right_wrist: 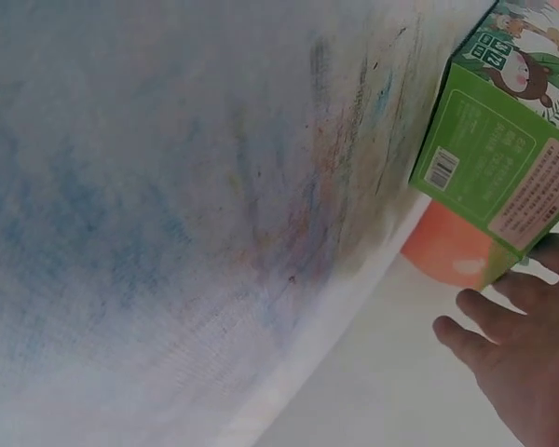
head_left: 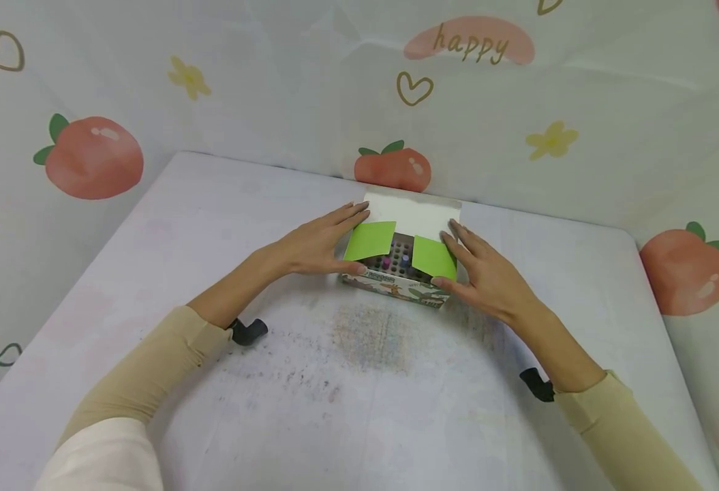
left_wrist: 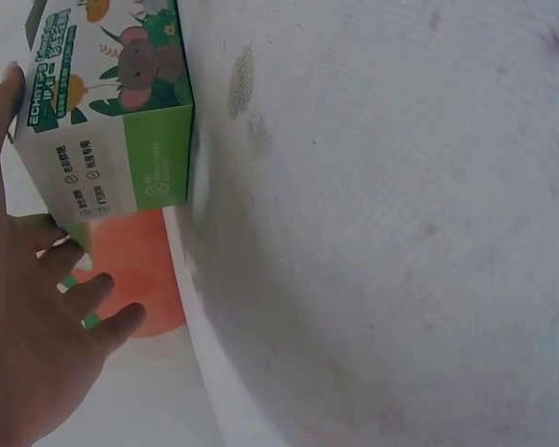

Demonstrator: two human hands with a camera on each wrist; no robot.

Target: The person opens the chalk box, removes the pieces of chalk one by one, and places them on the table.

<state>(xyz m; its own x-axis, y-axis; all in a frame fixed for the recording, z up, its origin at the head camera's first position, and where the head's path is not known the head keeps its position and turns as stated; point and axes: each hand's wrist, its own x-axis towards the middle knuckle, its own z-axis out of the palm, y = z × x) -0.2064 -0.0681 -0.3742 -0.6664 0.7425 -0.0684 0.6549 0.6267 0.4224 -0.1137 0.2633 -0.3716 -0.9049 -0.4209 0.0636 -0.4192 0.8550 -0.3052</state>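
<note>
A small cardboard box (head_left: 396, 290) with animal pictures stands near the table's back edge, its white lid (head_left: 412, 208) raised behind it. Two green side flaps, the left flap (head_left: 371, 240) and the right flap (head_left: 435, 258), lean inward over the opening. Between them shows a dark tray with holes (head_left: 402, 247), holding a purple piece and a blue piece. My left hand (head_left: 319, 242) spreads around the box's left side, thumb at the front rim. On the opposite side, my right hand (head_left: 484, 273) is likewise spread, its thumb at the front right corner. Both hands' fingers extend past the flaps toward the lid.
The pale table (head_left: 359, 423) has coloured smudges (head_left: 377, 337) in front of the box. A printed cloth wall (head_left: 273, 88) rises directly behind the table. Black curved pieces stick out near the left wrist (head_left: 250, 332) and right wrist (head_left: 537, 385).
</note>
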